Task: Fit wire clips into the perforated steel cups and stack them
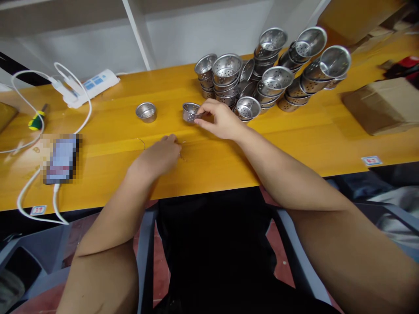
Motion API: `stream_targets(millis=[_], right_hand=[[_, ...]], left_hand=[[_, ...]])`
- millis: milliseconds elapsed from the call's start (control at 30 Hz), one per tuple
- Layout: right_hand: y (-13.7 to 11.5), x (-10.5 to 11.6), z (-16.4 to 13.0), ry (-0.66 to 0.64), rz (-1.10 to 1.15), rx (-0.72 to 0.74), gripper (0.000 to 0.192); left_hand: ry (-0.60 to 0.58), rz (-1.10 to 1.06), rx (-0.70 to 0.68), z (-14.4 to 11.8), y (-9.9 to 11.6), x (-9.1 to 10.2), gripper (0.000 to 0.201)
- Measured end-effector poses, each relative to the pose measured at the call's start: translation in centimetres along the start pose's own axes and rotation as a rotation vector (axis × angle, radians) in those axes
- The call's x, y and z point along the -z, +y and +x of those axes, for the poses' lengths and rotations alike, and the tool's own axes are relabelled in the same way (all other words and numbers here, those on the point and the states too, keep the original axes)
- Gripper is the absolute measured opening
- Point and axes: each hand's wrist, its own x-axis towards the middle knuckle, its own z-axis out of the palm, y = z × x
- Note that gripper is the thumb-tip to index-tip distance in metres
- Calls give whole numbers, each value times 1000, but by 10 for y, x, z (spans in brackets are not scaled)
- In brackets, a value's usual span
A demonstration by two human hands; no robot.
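Note:
My right hand (221,120) pinches the rim of a small perforated metal cup (190,114) between thumb and fingers, at the table's middle. The cup stands upright at table level. To its left another such cup (146,113) stands alone, touched by neither hand. My left hand (162,153) is low over the table, its fingers curled downward and slightly blurred. Anything inside those fingers is hidden. A thin curved wire (141,143) lies left of that hand, and small wire-like bits show by its fingertips.
Behind my right hand stand several stacks of perforated metal cups (227,69), some leaning. A cardboard box (382,104) sits at the right. On the left are a power strip (94,87), white cables, a phone (62,159) and a green-yellow screwdriver (36,121). The table (209,174) ends near my body.

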Motion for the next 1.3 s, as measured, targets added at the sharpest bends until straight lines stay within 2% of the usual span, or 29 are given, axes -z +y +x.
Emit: stream_targets(millis=[33,67,133,233,300,333,400,467,533,600,700,767,867,933,1000,1167,1233,1300], right_hand=[[-1,1,0,-3,-1,-5,22],[-1,1,0,-5,-3,-11,22],[-3,1,0,-6,-1,-18,22],[-6,-1,1,-20,13,-10,20],[-8,-2,1,-31,17,2,17],[-9,-3,1,-34,17,4,16],[-9,-4,1,-40,15,6,14],[-9,-4,1,-53,12,9,12],[-9,-3,0,-74,11,14,8],[-9,-3,-1,-100,12,16,7],[-10,-5,-1,-146,20,24,10],[-12,-5,-2,-179,32,43,12],[-14,-4,-2,-216,51,68,14],[-15,-3,-3,-211,52,62,17],[-15,-1,-3,-181,43,56,20],[-15,4,-2,-103,34,55,21],[-15,5,-1,-86,41,51,21],[-16,5,0,-49,60,66,21]], left_hand=[[-154,124,-5,-8,16,4,47],[-214,168,6,-16,31,7,57],[-263,180,-15,-35,53,7,69],[-152,177,-24,-64,69,-11,97],[-58,169,-81,-81,71,-27,117],[-25,172,-130,-87,71,-35,119],[27,195,-230,-98,70,-47,100],[105,207,-305,-108,69,-55,66],[205,155,-353,-117,66,-60,53],[291,44,-396,-126,63,-64,52],[361,-117,-427,-138,58,-70,56],[374,-176,-427,-141,56,-71,56],[371,-193,-445,-141,53,-70,44],[363,-187,-479,-140,51,-68,37],[352,-196,-501,-140,48,-67,38],[414,-225,-413,-141,48,-71,53],[446,-249,-372,-138,52,-71,48],[499,-330,-271,-131,57,-67,39]])
